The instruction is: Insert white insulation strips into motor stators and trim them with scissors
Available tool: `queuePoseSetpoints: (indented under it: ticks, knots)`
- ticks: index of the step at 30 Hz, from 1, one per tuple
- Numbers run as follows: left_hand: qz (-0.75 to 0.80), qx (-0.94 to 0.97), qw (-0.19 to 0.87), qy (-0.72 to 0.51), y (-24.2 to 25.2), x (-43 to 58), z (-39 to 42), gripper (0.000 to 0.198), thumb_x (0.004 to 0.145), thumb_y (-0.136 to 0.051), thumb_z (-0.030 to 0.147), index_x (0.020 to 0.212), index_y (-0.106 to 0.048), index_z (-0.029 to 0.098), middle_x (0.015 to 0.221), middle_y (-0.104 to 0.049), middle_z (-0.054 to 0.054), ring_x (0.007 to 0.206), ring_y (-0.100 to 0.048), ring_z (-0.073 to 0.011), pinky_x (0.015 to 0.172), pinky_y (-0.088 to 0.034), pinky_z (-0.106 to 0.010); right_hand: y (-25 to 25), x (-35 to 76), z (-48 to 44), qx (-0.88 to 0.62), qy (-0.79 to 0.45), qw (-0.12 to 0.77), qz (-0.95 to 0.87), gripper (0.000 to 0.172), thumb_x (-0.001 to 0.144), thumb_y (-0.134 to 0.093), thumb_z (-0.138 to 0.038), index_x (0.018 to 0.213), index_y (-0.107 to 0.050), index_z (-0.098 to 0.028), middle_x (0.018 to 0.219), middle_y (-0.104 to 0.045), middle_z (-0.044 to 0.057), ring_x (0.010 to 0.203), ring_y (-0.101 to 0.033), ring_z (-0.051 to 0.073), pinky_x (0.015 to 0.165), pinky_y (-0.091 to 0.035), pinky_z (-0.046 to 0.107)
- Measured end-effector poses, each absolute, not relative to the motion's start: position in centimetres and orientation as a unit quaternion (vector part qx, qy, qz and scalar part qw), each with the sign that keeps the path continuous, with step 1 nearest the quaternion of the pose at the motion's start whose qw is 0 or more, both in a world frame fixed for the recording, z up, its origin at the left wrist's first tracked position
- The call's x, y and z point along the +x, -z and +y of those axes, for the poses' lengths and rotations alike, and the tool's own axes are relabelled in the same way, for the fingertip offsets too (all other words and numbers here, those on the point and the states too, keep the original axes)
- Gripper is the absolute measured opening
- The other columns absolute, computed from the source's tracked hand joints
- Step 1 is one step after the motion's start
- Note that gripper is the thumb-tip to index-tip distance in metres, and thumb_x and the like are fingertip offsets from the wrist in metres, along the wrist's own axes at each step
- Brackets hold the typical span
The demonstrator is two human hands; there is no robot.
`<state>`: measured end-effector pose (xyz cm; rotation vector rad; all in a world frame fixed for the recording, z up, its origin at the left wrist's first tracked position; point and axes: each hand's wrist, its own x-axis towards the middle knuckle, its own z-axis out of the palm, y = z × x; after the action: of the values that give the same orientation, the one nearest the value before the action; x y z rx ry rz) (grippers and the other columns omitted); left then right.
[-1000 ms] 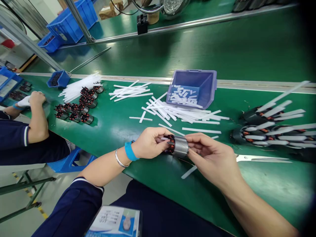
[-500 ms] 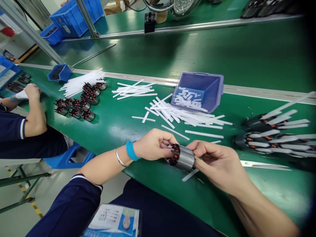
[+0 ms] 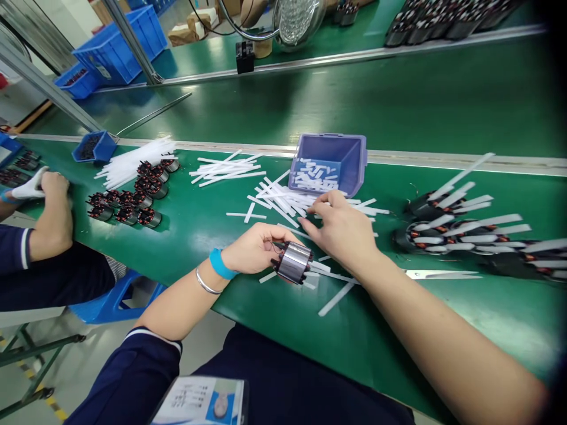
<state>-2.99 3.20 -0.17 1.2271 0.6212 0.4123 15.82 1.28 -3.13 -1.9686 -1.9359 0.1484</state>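
Note:
My left hand (image 3: pixel 250 249) grips a motor stator (image 3: pixel 295 262), a steel cylinder with copper windings and black end pieces, lying on its side just above the bench. White strips show beside its right end; whether they sit in it I cannot tell. Reaching forward, my right hand (image 3: pixel 345 233) is over a loose pile of white strips (image 3: pixel 277 199), thumb and fingers apart, fingertips at the pile. Behind that pile a purple bin (image 3: pixel 361 165), tipped toward me, holds short white pieces (image 3: pixel 315 173).
Scissors (image 3: pixel 443 274) lie on the right, near stators with white strips sticking out (image 3: pixel 460 233). Bare stators (image 3: pixel 126 213) and further strips (image 3: pixel 133 160) are on the left, with a small blue bin (image 3: pixel 95 147) behind. A co-worker's arm (image 3: pixel 57 215) rests at far left.
My right hand has left the stator and moved forward to the white strips. The left hand still holds the stator, now a little further left in view. The camera view has shifted.

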Motion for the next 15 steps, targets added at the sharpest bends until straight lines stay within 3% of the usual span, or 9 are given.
queuePoseSetpoints:
  ticks: [4,10,15]
  knots:
    - [0.299,0.544,0.760,-0.192,0.0,-3.1,3.5,0.025,0.057,-0.079,0.012,0.080,-0.070,0.011,0.071,-0.070,-0.004,0.061,-0.067,-0.0137,0.056,-0.056,-0.022,3.0,15.3,0.7,-0.707,-0.045,0.131,-0.693,0.018,0.083,-0.057,-0.024,0.080,-0.071,-0.014,0.100,-0.066,0.009,0.067,-0.060,0.018,0.049,-0.034,0.030]
    - [0.305,0.502,0.771,-0.247,-0.9,-3.9,4.3,0.034,0.059,-0.084,0.018,0.088,-0.066,0.014,0.077,-0.070,-0.003,0.060,-0.068,-0.0158,0.051,-0.059,-0.025,3.2,18.6,-3.6,-0.675,-0.100,0.169,-0.711,0.011,0.078,-0.059,-0.026,0.073,-0.065,-0.018,0.082,-0.066,0.004,0.068,-0.062,0.018,0.054,-0.041,0.028]
    - [0.344,0.491,0.742,-0.299,-1.3,-4.3,4.7,0.035,0.055,-0.083,0.013,0.086,-0.066,0.014,0.077,-0.070,-0.003,0.062,-0.069,-0.0170,0.047,-0.059,-0.025,3.2,19.3,-3.4,-0.650,-0.108,0.220,-0.719,0.017,0.087,-0.053,-0.028,0.082,-0.066,-0.018,0.087,-0.069,0.006,0.069,-0.063,0.019,0.060,-0.046,0.030]
